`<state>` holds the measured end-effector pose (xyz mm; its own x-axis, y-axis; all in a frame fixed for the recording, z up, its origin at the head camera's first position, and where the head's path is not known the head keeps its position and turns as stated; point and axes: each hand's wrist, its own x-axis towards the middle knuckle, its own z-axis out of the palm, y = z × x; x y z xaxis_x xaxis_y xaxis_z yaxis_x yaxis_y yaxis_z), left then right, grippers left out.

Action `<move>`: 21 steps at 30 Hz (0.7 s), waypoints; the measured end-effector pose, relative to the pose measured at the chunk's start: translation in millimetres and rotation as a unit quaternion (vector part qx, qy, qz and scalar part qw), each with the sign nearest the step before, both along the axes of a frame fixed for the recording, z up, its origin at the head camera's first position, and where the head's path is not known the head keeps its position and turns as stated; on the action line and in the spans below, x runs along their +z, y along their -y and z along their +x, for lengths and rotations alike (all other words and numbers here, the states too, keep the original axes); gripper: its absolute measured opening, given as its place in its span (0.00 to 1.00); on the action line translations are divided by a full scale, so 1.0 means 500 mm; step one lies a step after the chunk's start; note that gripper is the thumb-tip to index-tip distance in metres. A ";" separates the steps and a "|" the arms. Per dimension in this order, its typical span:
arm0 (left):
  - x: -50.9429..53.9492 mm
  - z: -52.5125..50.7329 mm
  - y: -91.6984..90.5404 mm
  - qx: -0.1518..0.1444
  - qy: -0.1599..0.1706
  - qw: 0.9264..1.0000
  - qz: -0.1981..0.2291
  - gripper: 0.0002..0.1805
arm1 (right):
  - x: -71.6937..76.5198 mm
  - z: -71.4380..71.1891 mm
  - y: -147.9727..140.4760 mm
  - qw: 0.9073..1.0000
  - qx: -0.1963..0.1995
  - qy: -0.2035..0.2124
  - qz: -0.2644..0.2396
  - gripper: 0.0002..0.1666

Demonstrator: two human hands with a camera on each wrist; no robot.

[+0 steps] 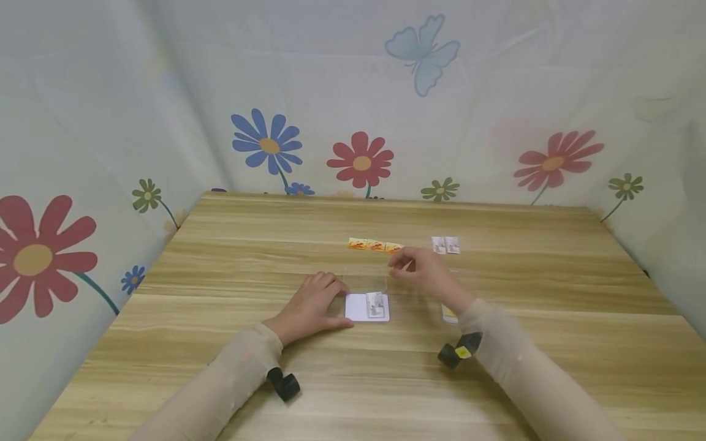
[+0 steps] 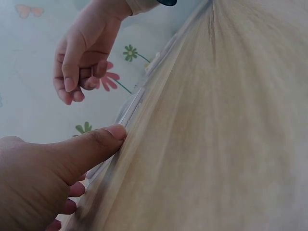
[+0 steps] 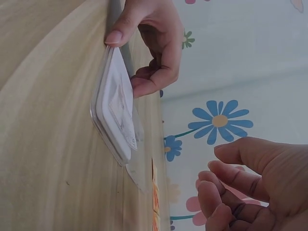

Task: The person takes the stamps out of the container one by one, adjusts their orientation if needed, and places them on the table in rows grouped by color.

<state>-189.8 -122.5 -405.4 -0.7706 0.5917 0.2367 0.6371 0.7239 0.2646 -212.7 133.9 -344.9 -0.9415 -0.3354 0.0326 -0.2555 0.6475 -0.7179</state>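
In the head view, my left hand point(image 1: 310, 306) grips the left side of a flat white case point(image 1: 355, 308), thumb by its near edge and fingers by its far edge. A small grey-and-white packet point(image 1: 375, 304) lies on the case's right half; the clear lid point(image 1: 365, 280) lies open on the far side. In the right wrist view, the thumb of my left hand point(image 3: 156, 36) touches the corner of the case point(image 3: 108, 110). Beyond the case, my right hand point(image 1: 427, 274) is raised with loosely curled fingers. Nothing shows between the fingers of my right hand point(image 3: 250, 185) in its wrist view.
Several yellow-and-red packets point(image 1: 376, 245) lie in a row behind the lid. Two grey-and-white packets point(image 1: 445, 245) lie farther right. A second case point(image 1: 449, 315) with something yellow in it is partly hidden by my right wrist. A flowered curtain point(image 1: 314, 79) surrounds the wooden table point(image 1: 265, 239).
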 end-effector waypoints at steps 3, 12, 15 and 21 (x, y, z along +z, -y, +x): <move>0.000 0.001 0.000 0.001 -0.003 1.000 -0.003 0.31 | -0.005 0.003 0.002 1.000 0.006 0.001 -0.003 0.08; 0.002 0.001 0.000 -0.002 -0.002 1.000 0.001 0.31 | -0.014 0.017 0.013 1.000 0.011 0.008 0.008 0.08; 0.002 0.001 0.001 -0.002 -0.004 1.000 0.001 0.31 | -0.019 0.019 0.014 1.000 0.017 0.014 0.006 0.08; 0.003 0.002 0.001 -0.002 -0.007 1.000 -0.003 0.31 | -0.032 0.018 0.015 0.999 0.035 0.003 -0.002 0.07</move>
<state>-188.8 -123.1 -403.7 -0.7644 0.5969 0.2436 0.6442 0.7224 0.2513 -203.6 126.6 -360.8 -0.9162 -0.3996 0.0284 -0.2950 0.6250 -0.7227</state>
